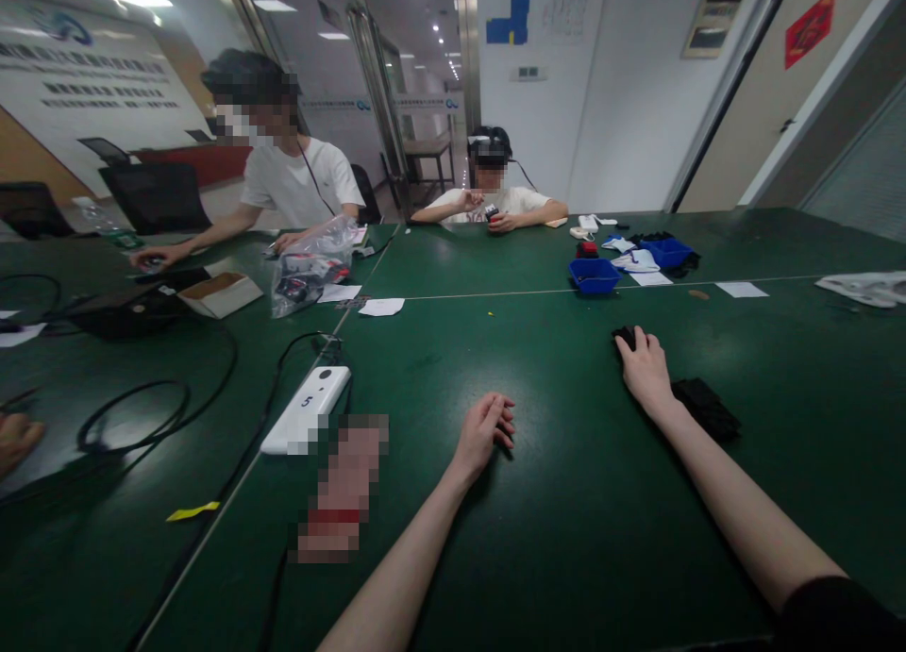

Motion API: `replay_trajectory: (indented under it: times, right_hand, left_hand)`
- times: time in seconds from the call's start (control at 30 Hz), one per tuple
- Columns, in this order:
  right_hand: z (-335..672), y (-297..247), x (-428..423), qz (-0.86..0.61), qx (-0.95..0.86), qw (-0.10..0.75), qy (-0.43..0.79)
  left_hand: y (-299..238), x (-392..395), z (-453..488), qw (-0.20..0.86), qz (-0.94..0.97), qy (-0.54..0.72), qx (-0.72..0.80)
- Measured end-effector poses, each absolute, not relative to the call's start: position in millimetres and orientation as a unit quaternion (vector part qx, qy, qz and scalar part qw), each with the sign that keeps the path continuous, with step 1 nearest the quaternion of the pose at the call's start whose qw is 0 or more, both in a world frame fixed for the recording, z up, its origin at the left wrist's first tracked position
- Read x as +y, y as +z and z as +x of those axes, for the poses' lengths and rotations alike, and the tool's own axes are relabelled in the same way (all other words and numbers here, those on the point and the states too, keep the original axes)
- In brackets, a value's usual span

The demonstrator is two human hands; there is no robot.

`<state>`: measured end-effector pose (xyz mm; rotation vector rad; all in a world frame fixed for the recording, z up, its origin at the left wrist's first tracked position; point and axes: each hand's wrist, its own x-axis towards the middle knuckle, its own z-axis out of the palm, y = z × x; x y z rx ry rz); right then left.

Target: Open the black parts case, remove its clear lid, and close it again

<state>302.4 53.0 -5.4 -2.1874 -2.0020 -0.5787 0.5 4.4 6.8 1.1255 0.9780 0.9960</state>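
My right hand reaches forward on the right, its fingers closed over a small black item. The hand covers most of this item, so its kind does not show. Behind the right wrist lies a dark, folded, cloth-like bundle on the green table. My left hand rests on its side near the middle of the table. Its fingers are loosely bent and a little apart, with nothing visible in them.
A white power bank marked 5 and a blurred pinkish object lie left, beside black cables. Blue bins stand far right. Two people sit across, near a plastic bag and open box. Another hand enters left.
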Motion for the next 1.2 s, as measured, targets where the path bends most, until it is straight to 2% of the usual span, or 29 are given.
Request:
replay_trajectory:
  times: [0.17, 0.33, 0.57, 0.77, 0.93, 1.07, 1.13, 1.2]
  right_hand:
    - [297.8, -0.1, 52.1, -0.711, -0.680, 0.057, -0.169]
    - [294.3, 13.8, 29.7, -0.704, -0.688, 0.089, -0.151]
    - [327.9, 30.0, -12.9, -0.826, -0.562, -0.002, -0.030]
    - [341.9, 37.6, -18.7, -0.855, -0.518, -0.017, 0.025]
    - [335.6, 47.6, -15.3, -0.831, -0.556, 0.036, -0.008]
    - [307.5, 62.1, -13.1, -0.786, -0.607, 0.119, -0.002]
    - [285.4, 69.5, -11.7, -0.756, -0.631, 0.167, 0.046]
    - [260.6, 73.8, -10.1, -0.700, -0.664, 0.216, 0.146]
  left_hand:
    - [6.2, 5.5, 0.3, 0.625, 0.499, 0.425, 0.425]
    - [5.0, 5.7, -0.1, 0.623, 0.501, 0.423, 0.426]
    - [4.9, 5.2, 0.5, 0.624, 0.506, 0.419, 0.422]
    - [6.6, 4.4, 1.0, 0.624, 0.507, 0.421, 0.419]
    - [6.6, 4.5, 1.0, 0.624, 0.511, 0.417, 0.419]
    - [4.7, 5.2, 0.6, 0.622, 0.514, 0.415, 0.420]
    - [3.8, 5.6, 0.7, 0.618, 0.518, 0.411, 0.426]
    - [3.5, 5.8, 1.2, 0.611, 0.525, 0.404, 0.433]
